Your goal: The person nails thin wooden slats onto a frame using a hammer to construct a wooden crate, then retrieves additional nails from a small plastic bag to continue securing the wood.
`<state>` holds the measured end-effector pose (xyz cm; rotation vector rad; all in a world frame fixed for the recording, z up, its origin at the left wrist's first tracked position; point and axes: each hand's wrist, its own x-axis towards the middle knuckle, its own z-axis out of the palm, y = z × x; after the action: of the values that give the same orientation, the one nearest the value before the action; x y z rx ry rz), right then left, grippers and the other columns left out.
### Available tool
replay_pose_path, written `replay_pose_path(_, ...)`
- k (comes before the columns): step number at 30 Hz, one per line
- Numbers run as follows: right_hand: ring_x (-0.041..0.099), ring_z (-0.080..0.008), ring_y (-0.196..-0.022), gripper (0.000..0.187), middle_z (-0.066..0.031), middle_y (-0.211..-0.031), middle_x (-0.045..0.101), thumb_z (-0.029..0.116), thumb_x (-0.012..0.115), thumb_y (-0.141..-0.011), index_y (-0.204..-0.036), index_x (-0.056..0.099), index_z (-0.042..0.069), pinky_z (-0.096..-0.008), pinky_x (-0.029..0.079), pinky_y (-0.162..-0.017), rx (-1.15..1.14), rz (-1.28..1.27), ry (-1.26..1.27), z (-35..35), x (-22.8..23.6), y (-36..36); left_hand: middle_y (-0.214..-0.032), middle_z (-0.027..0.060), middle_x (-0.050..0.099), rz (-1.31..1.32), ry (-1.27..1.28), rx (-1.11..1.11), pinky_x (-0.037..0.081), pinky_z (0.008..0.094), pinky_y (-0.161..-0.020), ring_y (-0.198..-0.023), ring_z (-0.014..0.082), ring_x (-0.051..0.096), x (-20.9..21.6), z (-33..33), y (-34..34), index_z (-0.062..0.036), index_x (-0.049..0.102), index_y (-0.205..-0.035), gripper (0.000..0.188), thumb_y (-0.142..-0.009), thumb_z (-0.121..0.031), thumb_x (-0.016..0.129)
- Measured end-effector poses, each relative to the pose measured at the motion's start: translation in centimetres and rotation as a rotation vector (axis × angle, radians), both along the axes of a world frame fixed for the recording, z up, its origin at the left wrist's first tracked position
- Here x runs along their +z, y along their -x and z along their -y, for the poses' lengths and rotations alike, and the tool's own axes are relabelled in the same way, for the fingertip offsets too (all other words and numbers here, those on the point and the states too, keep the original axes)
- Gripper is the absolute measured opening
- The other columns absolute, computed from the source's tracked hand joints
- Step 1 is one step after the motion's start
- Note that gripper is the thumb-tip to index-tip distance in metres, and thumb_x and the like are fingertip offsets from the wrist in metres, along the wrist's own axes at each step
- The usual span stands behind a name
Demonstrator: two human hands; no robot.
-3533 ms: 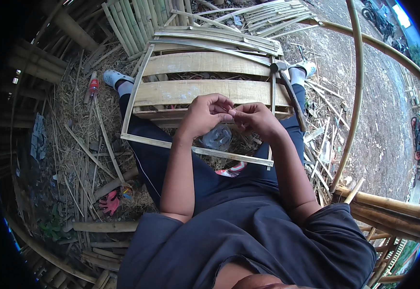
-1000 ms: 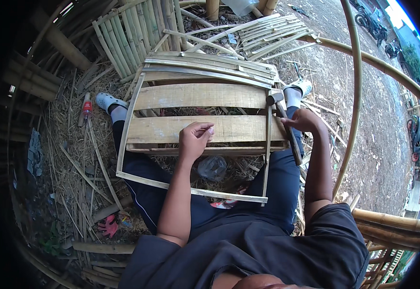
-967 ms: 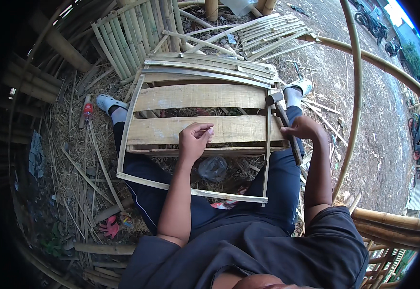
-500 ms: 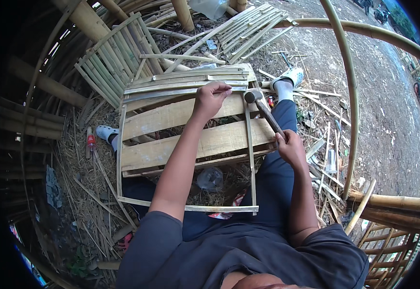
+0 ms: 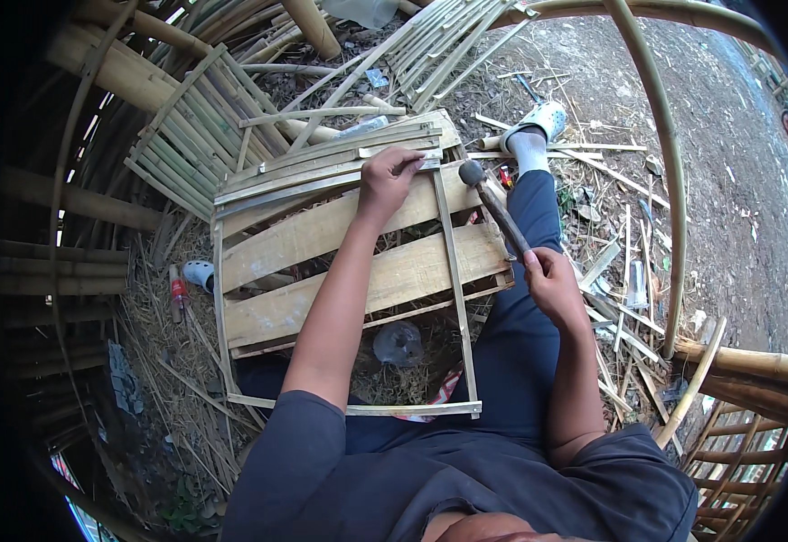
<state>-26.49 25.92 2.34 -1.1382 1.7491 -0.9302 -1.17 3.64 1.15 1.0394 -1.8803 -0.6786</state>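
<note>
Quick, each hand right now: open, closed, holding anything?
Left hand: closed in a pinch at the thin strips; whether it grips anything can't be told.
Right hand: closed, holding the hammer by its handle.

The person over there sits at the near side of a slatted wooden bench [image 5: 417, 275], with a thin strip frame [image 5: 454, 271] lying across it. Over the bench's far right part, the left hand [image 5: 389, 185] has its fingertips pinched together; anything between them is too small for me to make out. Off the bench's right side, the right hand [image 5: 553, 285] grips a hammer [image 5: 502, 212], head toward the bench. A clear plastic thing [image 5: 398, 344] lies just before its near edge.
</note>
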Motion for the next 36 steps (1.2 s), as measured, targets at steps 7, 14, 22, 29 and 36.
replay_pose_path(7, 0.039, -0.0027, -0.052, 0.027, 0.0051, -0.068, 0.049, 0.024, 0.056, -0.111, -0.099, 0.063, 0.001, -0.0250, 0.030, -0.046, 0.015, 0.097, 0.020, 0.0, -0.1, -0.2, -0.103, 0.0086, 0.080, 0.018, 0.001, 0.010, 0.058, 0.0299, -0.087, -0.097, 0.0179, 0.076, -0.4, 0.4, 0.4, -0.0053, 0.081, -0.102, 0.017, -0.086, -0.010, 0.084)
replay_pose_path(14, 0.050, -0.0105, -0.068, 0.033, -0.0030, -0.074, 0.059, 0.025, 0.060, -0.108, -0.102, 0.068, -0.007, -0.0319, 0.043, -0.063, -0.054, 0.136, -0.072, -0.4, 1.8, -0.3, -0.108, 0.0090, 0.080, -0.003, -0.057, -0.038, 0.056, 0.0317, -0.096, -0.105, 0.0190, 0.075, -0.2, 0.9, 1.1, -0.0061, 0.082, -0.101, 0.018, -0.086, -0.014, 0.086)
replay_pose_path(22, 0.045, -0.0077, -0.064, 0.032, 0.0005, -0.072, 0.054, 0.025, 0.059, -0.108, -0.098, 0.067, -0.003, -0.0304, 0.038, -0.056, -0.084, 0.198, -0.097, -0.5, 2.3, -0.4, -0.114, 0.0115, 0.079, -0.010, -0.104, -0.020, 0.055, 0.0333, -0.100, -0.111, 0.0205, 0.073, -0.5, 1.1, 1.1, -0.0053, 0.082, -0.100, 0.017, -0.085, -0.013, 0.087)
replay_pose_path(29, 0.044, -0.0072, -0.059, 0.037, 0.0018, -0.067, 0.051, 0.032, 0.060, -0.108, -0.097, 0.065, -0.003, -0.0305, 0.036, -0.052, -0.046, 0.196, -0.162, 0.6, 4.7, -1.3, -0.105, 0.0086, 0.079, 0.009, -0.088, -0.047, 0.057, 0.0310, -0.092, -0.096, 0.0168, 0.074, -0.3, 0.7, 1.3, -0.0058, 0.081, -0.111, 0.028, -0.084, -0.011, 0.087)
replay_pose_path(36, 0.040, -0.0078, -0.047, 0.038, 0.0023, -0.063, 0.048, 0.036, 0.060, -0.108, -0.095, 0.061, 0.000, -0.0321, 0.032, -0.041, 0.001, 0.171, -0.059, 2.2, 4.7, -1.5, -0.102, 0.0071, 0.079, -0.088, 0.105, 0.053, 0.056, 0.0306, -0.090, -0.098, 0.0174, 0.071, -1.9, 1.4, 1.1, -0.0081, 0.083, -0.108, 0.026, -0.083, -0.010, 0.087)
